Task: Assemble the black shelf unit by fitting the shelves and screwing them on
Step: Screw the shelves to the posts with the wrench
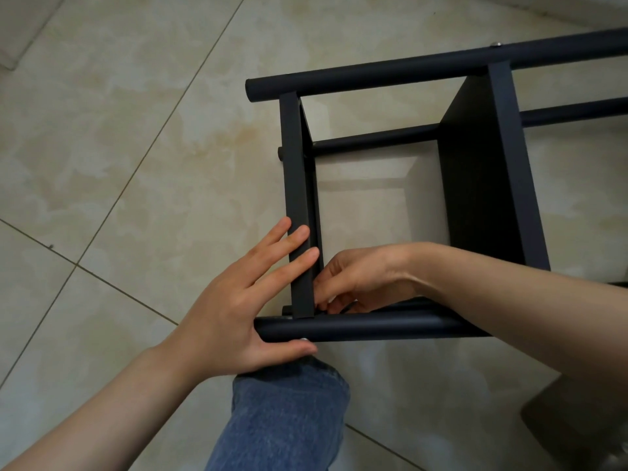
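Note:
The black shelf unit (390, 76) lies on its side on the tiled floor, round poles running left to right. The end shelf (297, 185) stands on edge between the far and near poles. A second shelf (486, 171) stands further right. My left hand (244, 300) presses its straight fingers flat on the end shelf's outer face, thumb under the near pole (373, 326) beside a silver screw head (303, 339). My right hand (360, 280) reaches inside the frame, fingers curled at the corner where the end shelf meets the near pole, pinching something small and dark that I cannot make out.
My knee in blue jeans (289, 413) is under the near pole. A dark object (584, 426) sits at the lower right edge. Beige floor tiles (119, 147) spread to the left and beyond the unit.

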Tool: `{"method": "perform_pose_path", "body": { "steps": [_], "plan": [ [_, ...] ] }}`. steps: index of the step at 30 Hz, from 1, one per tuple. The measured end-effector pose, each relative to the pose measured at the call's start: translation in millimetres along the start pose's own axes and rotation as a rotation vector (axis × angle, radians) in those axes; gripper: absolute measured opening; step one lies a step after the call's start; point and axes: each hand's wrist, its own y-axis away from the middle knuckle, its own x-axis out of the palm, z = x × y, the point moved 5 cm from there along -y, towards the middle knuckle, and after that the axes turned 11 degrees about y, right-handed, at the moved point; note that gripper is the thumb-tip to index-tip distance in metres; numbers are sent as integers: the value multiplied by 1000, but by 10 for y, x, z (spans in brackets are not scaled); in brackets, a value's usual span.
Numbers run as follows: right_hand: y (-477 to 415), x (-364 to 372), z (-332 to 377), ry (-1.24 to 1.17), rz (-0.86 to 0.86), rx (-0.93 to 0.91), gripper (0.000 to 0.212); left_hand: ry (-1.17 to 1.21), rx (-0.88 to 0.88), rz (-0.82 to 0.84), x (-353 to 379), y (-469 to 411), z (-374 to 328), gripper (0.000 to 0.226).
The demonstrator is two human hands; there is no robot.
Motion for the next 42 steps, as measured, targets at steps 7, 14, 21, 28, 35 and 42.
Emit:
{"method": "perform_pose_path", "body": {
  "steps": [7,14,21,28,35,42],
  "plan": [
    [53,-72,9,42,-37,-24,9,-5,11,1,10,7,20,89],
    [5,-34,-6,52,-54,-2,16,3,17,-7,19,2,13,89],
    [55,-63,-7,39,-47,-13,9,-8,16,-5,20,6,8,89],
    [5,-18,23,71,-73,-25,27,-7,14,-5,22,7,4,88],
    [56,-49,25,63,-61,-30,11,0,9,-6,19,7,8,88],
    [19,-27,14,18,-48,-54,17,-9,6,-7,16,2,-4,88]
  ]
}}
